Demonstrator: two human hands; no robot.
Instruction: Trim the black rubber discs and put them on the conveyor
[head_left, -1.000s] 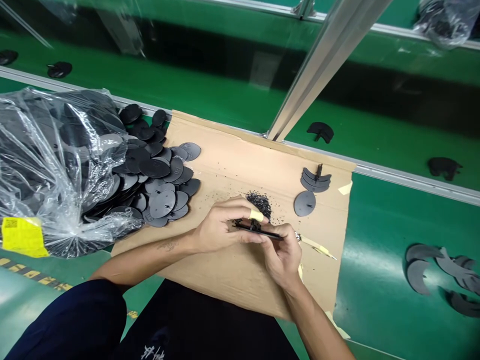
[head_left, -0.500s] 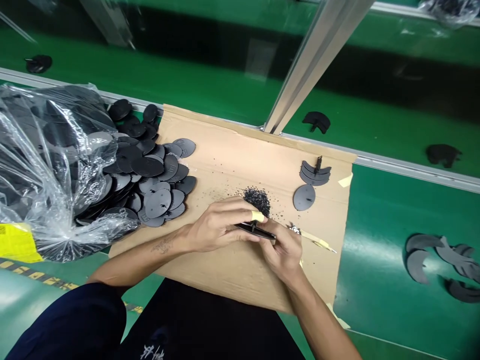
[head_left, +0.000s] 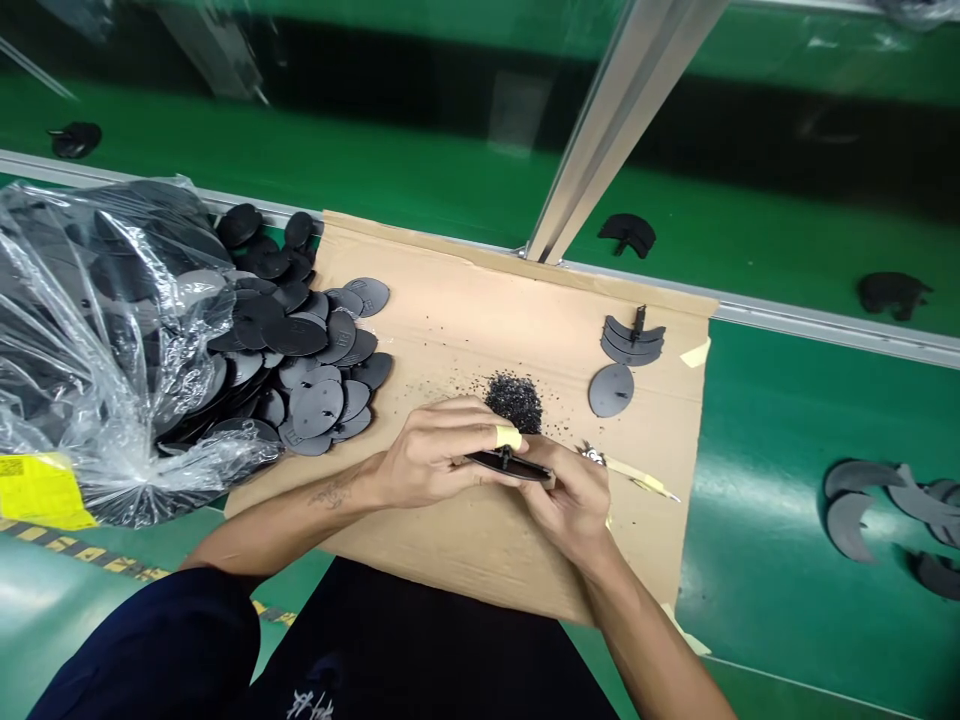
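Between both hands is a black oval plastic disc [head_left: 510,464], seen nearly edge-on with a small peg standing on its upper face. My left hand [head_left: 442,448] grips its left end, and a fingertip wrapped in yellow tape rests by the peg. The fingers of my right hand [head_left: 571,490] are closed round the right end. Just beyond them lies a heap of black plastic crumbs [head_left: 514,400] on the cardboard sheet [head_left: 450,545]. A thin tool with a yellow-taped handle [head_left: 641,478] lies right of my right hand, its other end partly hidden by that hand.
A pile of black oval discs [head_left: 315,400] spills from a clear plastic bag [head_left: 112,330] at left. One oval disc [head_left: 611,390] and several curved pieces [head_left: 632,340] lie on the cardboard's right side. More curved pieces [head_left: 851,525] rest on the green table; a metal post [head_left: 600,140] rises behind.
Both hands still hold the disc in almost the same place. The disc and the taped fingertip have shifted slightly left; the camera view has also moved a little.
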